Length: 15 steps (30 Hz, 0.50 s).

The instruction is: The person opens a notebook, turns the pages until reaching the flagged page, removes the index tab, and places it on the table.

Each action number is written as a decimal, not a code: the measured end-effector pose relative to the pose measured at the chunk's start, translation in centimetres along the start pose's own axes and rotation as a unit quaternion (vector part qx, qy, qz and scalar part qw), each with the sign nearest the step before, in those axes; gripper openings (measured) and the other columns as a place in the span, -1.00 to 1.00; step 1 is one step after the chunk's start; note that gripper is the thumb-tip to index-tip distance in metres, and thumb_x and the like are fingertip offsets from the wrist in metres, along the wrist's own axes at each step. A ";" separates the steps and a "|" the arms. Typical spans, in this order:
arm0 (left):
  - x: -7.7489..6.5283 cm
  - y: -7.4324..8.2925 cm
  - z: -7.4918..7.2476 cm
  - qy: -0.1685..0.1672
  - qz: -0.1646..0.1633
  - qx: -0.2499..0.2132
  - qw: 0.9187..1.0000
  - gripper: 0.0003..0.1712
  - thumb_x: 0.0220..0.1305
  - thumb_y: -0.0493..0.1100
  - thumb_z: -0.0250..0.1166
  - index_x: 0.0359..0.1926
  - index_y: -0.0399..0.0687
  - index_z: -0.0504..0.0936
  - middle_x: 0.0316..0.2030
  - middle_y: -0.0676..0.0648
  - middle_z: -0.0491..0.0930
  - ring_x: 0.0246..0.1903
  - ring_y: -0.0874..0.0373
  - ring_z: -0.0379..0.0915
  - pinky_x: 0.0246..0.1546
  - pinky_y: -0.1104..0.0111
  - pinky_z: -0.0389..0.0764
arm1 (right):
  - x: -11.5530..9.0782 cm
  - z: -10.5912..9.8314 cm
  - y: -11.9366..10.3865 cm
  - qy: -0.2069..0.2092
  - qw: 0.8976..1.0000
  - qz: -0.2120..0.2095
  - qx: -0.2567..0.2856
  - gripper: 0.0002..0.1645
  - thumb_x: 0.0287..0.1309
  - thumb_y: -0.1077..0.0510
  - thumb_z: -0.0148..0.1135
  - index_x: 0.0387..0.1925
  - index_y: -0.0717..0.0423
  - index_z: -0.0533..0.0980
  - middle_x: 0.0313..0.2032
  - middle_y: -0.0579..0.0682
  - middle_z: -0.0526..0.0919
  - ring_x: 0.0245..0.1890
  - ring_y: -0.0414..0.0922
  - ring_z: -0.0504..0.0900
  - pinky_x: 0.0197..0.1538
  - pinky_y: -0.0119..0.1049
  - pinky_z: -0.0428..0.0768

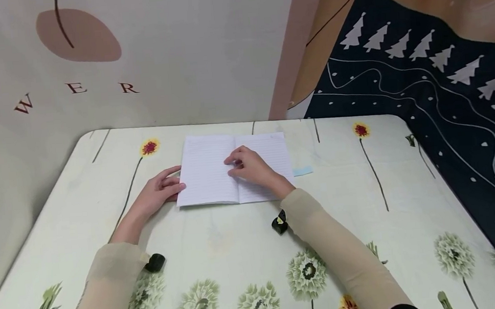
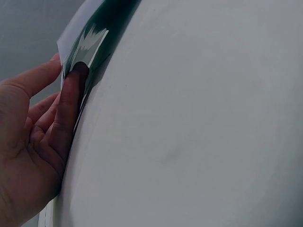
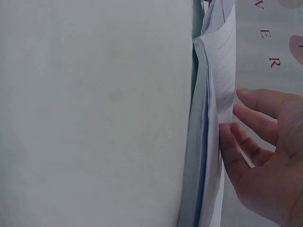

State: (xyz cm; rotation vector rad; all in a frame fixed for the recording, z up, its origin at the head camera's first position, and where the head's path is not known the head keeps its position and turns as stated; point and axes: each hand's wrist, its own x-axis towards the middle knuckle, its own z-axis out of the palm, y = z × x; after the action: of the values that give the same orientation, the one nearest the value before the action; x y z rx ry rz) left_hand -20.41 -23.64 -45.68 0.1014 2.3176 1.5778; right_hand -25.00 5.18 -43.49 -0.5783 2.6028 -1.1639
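Observation:
A lined notebook [image 1: 207, 172] lies spread on the table, its pages without visible writing. At its left edge, my left hand [image 1: 157, 194] grips the sheets and cover between thumb and fingers. The left wrist view shows the dark green cover [image 2: 111, 30] bent up a little, with fingers of the left hand [image 2: 33, 123] underneath. My right hand [image 1: 253, 166] is over the right page beside the centre fold. In the right wrist view, fingertips of the right hand [image 3: 265, 146] touch the page [image 3: 222, 66], fingers loosely bent and holding nothing.
A pale blue strip [image 1: 303, 170] sticks out past the notebook's right edge. The table wears a white flowered cloth [image 1: 220, 245]. A printed wall [image 1: 194, 56] rises behind it, and a dark tree-patterned cloth [image 1: 400, 77] hangs along the right side.

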 end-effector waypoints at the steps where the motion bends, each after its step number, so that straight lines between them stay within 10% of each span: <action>1: 0.0 0.0 0.0 0.001 -0.002 0.002 1.000 -0.17 0.40 -0.03 0.27 0.55 -0.05 0.10 0.05 -0.21 0.59 -0.25 0.46 0.60 -0.17 0.55 0.66 | 0.0 0.0 0.0 -0.002 1.000 0.001 0.000 -0.65 0.23 0.25 0.34 0.06 0.20 0.62 0.12 0.13 0.50 0.06 -0.03 0.57 0.17 -0.30 0.58; 15: 0.2 -0.1 -0.2 -0.005 0.000 0.016 1.000 -0.17 0.39 -0.13 0.28 0.55 -0.07 0.10 -0.03 -0.12 0.60 -0.23 0.47 0.56 -0.17 0.59 0.64 | -0.3 -0.5 -0.2 -0.025 0.999 -0.016 -0.030 -0.60 0.26 0.23 0.31 0.13 0.14 0.60 0.10 0.12 0.59 0.03 -0.03 0.57 0.19 -0.25 0.55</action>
State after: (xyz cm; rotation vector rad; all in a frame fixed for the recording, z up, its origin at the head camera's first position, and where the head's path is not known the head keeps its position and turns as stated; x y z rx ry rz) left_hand -20.60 -23.78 -45.76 0.1160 2.3354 1.5367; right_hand -24.91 5.51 -42.97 -0.6558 2.6037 -1.0695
